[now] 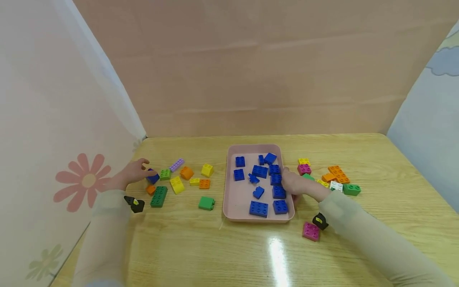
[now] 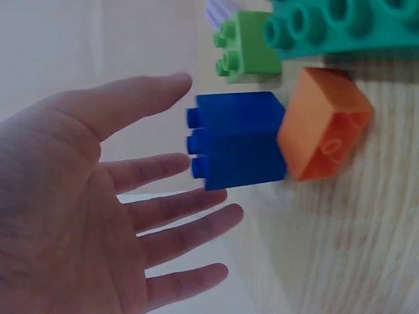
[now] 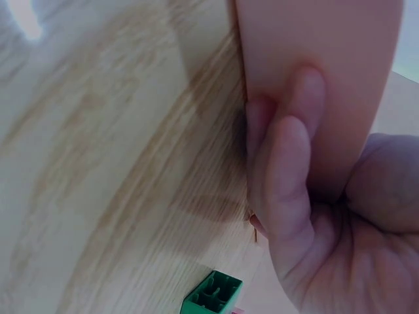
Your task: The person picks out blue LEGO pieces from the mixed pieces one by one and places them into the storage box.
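My left hand [image 1: 132, 173] is at the table's left side, over a blue toy brick [image 2: 239, 140]. In the left wrist view its fingers are spread and fairly straight, thumb above and fingertips near the studs. Against that brick leans a small orange brick [image 2: 327, 124]. At the middle of the table is a pink tray [image 1: 236, 213] with several blue bricks [image 1: 259, 209] lying in it. The right hand [image 1: 297, 184] grips the tray's right wall, with its thumb at the rim and its fingers bent against the outer side [image 3: 327, 39].
Left of the tray lie a dark green brick [image 1: 159, 196], a green brick [image 1: 206, 203], a purple brick [image 1: 177, 164] and several yellow and orange ones. Mixed bricks, including an orange one [image 1: 338, 174], lie right of it. A magenta brick [image 1: 310, 231] lies near my right forearm.
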Demonstrator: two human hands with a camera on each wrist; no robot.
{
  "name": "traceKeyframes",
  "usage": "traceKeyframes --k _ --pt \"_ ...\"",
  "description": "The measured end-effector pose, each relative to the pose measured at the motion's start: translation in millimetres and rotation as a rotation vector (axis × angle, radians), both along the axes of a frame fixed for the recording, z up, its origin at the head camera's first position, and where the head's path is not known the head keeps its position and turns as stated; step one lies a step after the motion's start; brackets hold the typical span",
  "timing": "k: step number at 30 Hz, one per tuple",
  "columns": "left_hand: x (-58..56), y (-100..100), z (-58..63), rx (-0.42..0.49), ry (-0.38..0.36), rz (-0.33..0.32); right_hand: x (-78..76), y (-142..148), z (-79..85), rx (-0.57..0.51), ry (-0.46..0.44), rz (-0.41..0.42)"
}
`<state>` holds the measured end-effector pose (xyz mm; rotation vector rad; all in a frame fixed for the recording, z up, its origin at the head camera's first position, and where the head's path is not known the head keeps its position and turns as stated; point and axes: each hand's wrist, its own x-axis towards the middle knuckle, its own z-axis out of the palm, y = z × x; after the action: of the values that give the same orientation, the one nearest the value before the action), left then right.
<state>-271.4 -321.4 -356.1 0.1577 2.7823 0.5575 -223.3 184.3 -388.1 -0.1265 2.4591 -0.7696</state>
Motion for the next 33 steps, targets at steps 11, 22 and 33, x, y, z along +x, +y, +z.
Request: traceKeyframes --k 11,22,33 --pt "0.6 -2 -9.7 -0.011 -0.026 0.001 -2.5 -4 2.3 0.027 -0.009 0.029" --pt "-14.8 2 -9.9 -0.109 -0.014 -0.058 -4.8 -3 2.4 0.054 0.017 0.025" --pt "-13.8 8 -2.2 -0.178 0.015 -0.069 -5.1 -1 4.2 0.055 0.057 0.056"
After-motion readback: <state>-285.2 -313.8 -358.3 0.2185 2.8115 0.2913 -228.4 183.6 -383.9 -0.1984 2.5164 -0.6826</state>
